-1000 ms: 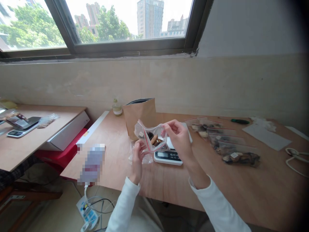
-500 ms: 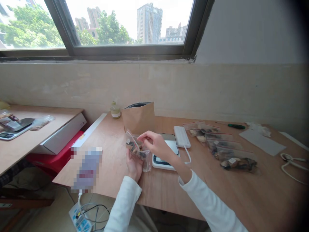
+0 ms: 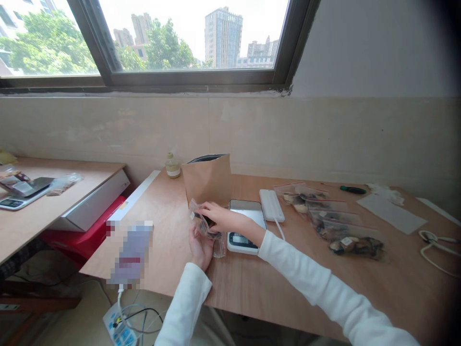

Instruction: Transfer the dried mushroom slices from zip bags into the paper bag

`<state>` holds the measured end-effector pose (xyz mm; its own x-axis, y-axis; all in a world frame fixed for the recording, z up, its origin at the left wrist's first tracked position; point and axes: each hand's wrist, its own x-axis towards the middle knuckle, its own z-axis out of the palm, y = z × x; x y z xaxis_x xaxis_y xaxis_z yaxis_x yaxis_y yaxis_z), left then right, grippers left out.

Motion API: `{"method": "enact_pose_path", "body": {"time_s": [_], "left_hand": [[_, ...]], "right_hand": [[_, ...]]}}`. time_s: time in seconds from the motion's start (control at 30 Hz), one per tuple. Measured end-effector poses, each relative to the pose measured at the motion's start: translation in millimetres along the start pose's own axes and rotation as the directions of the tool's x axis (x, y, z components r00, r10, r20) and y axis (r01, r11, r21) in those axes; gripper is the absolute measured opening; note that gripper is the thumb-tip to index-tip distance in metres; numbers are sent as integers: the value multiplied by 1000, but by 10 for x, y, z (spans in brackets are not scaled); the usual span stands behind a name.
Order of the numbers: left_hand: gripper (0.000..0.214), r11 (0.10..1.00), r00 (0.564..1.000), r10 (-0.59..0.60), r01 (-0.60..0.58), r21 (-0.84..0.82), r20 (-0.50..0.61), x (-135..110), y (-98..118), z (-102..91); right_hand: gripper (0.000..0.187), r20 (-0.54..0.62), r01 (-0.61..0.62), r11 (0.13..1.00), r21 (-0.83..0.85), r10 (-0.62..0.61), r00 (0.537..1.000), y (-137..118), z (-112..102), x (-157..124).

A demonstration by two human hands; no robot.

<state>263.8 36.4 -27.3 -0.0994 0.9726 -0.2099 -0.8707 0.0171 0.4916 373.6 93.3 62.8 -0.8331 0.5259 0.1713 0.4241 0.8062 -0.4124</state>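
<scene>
From the head camera, the left hand (image 3: 200,248) lies cupped and palm-up under a small zip-top plastic bag (image 3: 205,223), apparently bearing its weight, while the right hand (image 3: 222,217) reaches across, fingers closed narrowly on the bag's upper part. The bag sits in the air just left of a digital kitchen scale (image 3: 244,227), near a kraft paper pouch (image 3: 208,179). Fingers hide most of the dark contents, and the scale's readout can't be made out
</scene>
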Motion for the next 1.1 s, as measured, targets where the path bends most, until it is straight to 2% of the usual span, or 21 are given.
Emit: {"method": "enact_pose_path", "body": {"time_s": [0.17,0.33,0.47,0.57,0.7,0.8,0.93,1.1], "left_hand": [[30,998,999,-14,16,55,-35,-12,-4,2],[27,1000,992,1,0,11,-129,21,-20,-1],[31,1000,989,20,-19,8,-149,41,-31,-14],[32,999,991,31,-26,39,-128,36,-47,-9],[39,989,990,124,-117,95,-64,17,-86,24],[43,983,990,140,-135,127,-32,9,-101,38],[47,983,994,107,-106,152,-5,5,-100,36],[42,973,987,160,-156,169,-8,-10,-106,62]], "right_hand": [[55,45,-50,998,-25,51,998,20,31,6],[57,131,-52,992,112,37,991,-7,19,10],[42,221,-95,983,160,58,974,-20,-40,29],[33,176,-93,985,145,66,982,-43,-69,44],[33,51,-121,991,53,118,992,-121,-48,60],[33,42,-182,983,26,181,983,-151,-7,82],[42,49,-220,973,71,217,975,-105,16,115],[39,43,-225,949,219,221,974,-29,-27,91]]}}
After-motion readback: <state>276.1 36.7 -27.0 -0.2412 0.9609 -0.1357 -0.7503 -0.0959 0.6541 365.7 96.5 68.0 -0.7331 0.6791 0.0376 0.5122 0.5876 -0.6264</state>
